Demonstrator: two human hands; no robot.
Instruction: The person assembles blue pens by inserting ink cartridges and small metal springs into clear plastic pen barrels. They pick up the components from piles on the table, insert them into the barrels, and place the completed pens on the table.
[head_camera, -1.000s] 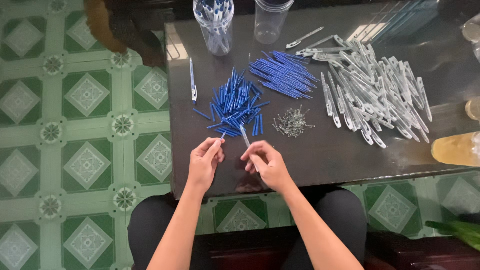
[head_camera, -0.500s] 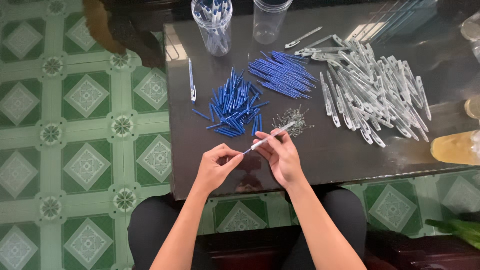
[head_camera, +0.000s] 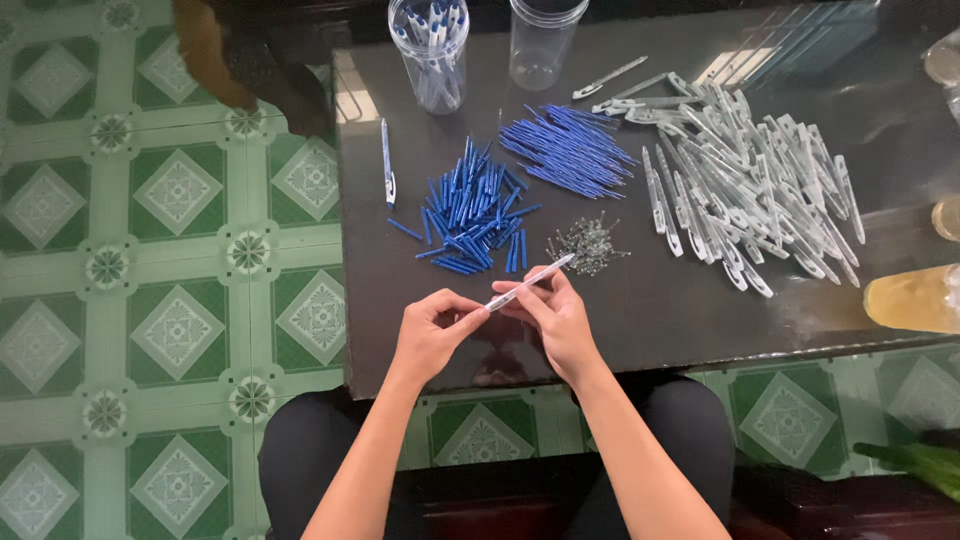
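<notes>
Holding clear pen barrel (head_camera: 530, 283), both hands, blue caps (head_camera: 472, 210) nr

Head view — steeply down, near table (head_camera: 640, 320)

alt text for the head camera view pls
Two hands, left hand and right hand, hold a clear pen barrel over a dark table, beside piles of blue pen parts, small springs and clear barrels.
</notes>
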